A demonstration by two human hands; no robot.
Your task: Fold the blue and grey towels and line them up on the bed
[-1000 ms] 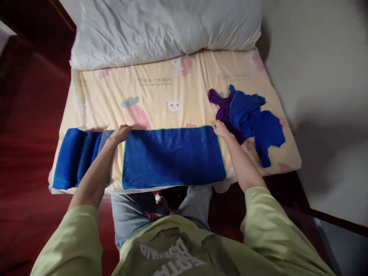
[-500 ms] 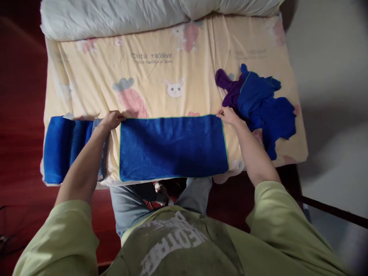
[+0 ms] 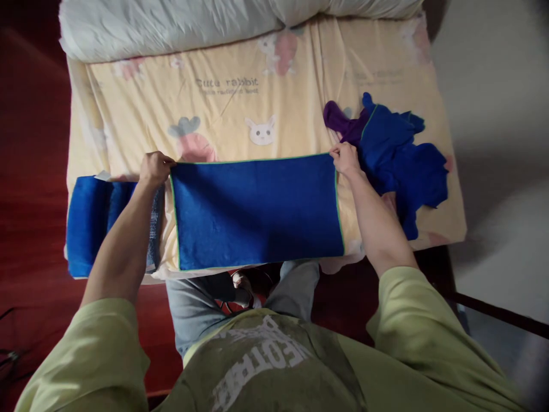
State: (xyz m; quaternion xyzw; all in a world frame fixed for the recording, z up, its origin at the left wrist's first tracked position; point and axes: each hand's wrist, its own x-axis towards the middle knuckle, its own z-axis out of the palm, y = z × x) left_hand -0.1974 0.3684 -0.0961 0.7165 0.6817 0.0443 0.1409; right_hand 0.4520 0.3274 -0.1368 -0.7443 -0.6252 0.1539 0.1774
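Observation:
A blue towel with thin green edging is spread out in front of me, its near edge along the front of the bed. My left hand pinches its far left corner, and my right hand pinches the far right corner. The far edge looks drawn taut between them. Left of the towel, partly behind my left forearm, lie folded blue towels and a greyish-blue patterned cloth. Close by my right hand is a crumpled heap of blue towels with a purple cloth at its side.
The bed carries a pale yellow rabbit-print sheet. A rolled white quilt lies across its far side. Reddish floor shows at left, a pale surface at right. A dark bar extends at lower right.
Both hands have moved away from me, carrying the towel's far edge with them, so more of the towel shows. My left hand has also shifted a little left.

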